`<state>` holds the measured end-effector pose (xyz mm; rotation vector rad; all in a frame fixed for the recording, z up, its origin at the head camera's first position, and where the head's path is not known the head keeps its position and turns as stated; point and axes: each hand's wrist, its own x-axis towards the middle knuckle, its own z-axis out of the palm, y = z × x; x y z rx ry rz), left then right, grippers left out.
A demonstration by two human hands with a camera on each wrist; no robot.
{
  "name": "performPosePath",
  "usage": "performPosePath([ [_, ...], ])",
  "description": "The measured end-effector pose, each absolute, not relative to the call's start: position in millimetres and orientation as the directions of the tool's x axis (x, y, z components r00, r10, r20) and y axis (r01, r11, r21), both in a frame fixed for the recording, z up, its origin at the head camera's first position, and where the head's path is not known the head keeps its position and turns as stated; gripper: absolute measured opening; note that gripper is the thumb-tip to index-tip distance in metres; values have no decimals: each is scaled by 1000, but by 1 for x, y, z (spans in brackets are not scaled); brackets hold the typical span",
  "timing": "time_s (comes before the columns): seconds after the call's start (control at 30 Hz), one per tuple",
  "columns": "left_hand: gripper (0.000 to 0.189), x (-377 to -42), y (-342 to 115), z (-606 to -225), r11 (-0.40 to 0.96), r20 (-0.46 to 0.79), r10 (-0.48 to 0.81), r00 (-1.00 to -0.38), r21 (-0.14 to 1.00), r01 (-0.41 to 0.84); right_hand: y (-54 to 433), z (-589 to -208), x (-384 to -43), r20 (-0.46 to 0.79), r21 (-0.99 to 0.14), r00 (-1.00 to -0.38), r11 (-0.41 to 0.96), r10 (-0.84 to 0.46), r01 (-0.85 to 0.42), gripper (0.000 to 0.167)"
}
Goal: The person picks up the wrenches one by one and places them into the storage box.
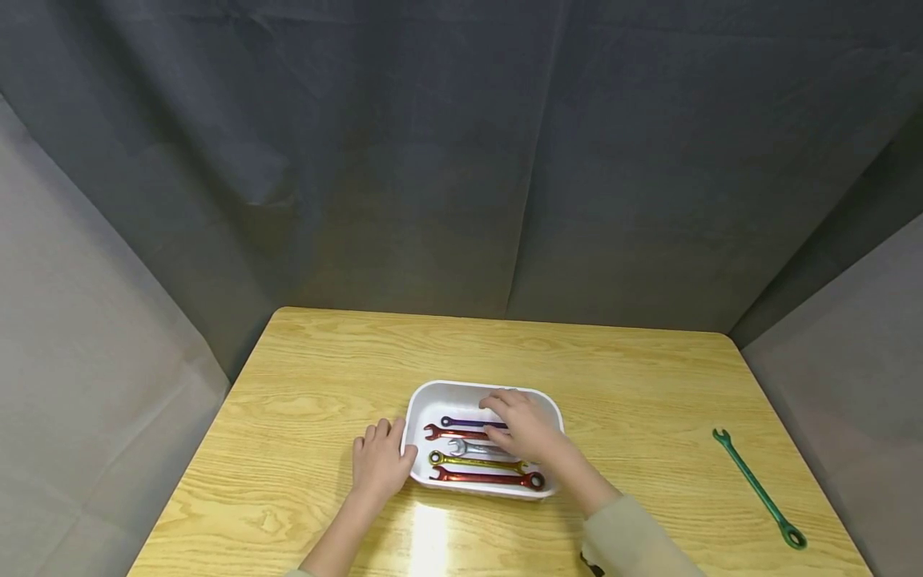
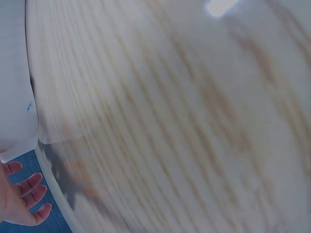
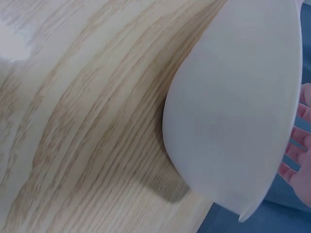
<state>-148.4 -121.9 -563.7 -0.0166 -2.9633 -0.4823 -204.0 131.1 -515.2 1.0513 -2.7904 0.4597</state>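
A white plastic tray (image 1: 461,398) holds several combination wrenches lying roughly side by side: a purple wrench (image 1: 472,422), an orange-red wrench (image 1: 461,434), a silver wrench (image 1: 472,449), a yellow wrench (image 1: 479,462) and a red wrench (image 1: 483,478) nearest the front. Beside the tray's left wall is my left hand (image 1: 380,463), its thumb at the rim. Over the tray's right half hovers my right hand (image 1: 532,433), fingers loosely bent and spread; it hides the right ends of some wrenches. The right wrist view shows the tray's outer wall (image 3: 233,111) in front of the fingers (image 3: 301,136).
A green wrench (image 1: 757,487) lies at a slant on the wooden table (image 1: 324,361), near its right edge. Dark grey cloth (image 1: 433,160) hangs behind the table, with lighter cloth (image 1: 86,361) at the sides.
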Motion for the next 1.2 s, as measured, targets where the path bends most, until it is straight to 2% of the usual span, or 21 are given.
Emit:
performPosePath([
  [0.23,44,-148,-122,-564,946,142,-14,-990,322,33,146,-512,-204,269,-213,-774,748,-573,-628,36],
  [0.47,44,-149,-122,-565,947,139,-12,-990,321,33,159,-509,-204,356,-214,-769,755,-531,-620,36],
  [1.2,43,-148,-122,-564,948,138,-8,-990,316,36,211,-509,-208,398,-241,-854,859,-336,-451,36],
])
